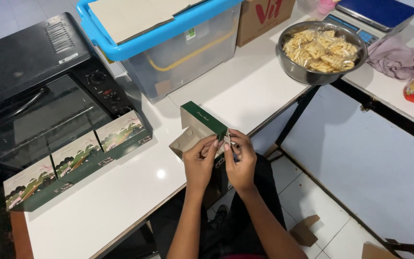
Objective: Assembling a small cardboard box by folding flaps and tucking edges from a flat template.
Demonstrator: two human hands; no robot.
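Observation:
A small green cardboard box [198, 125] with a brown inside is held over the white table's [245, 91] front edge, one end open toward me. My left hand [200, 163] grips its near left side. My right hand [241, 160] pinches a flap at the open end, fingertips close to the left hand's. Three closed boxes of the same kind, printed with a landscape picture [75, 158], lie in a row on the table to the left.
A black countertop oven [39, 86] stands at back left. Behind are a clear bin with blue lid [168, 43], a cardboard carton [264, 17], a steel bowl of bagged snacks [321, 48], a scale [370, 17], a cloth [397, 57].

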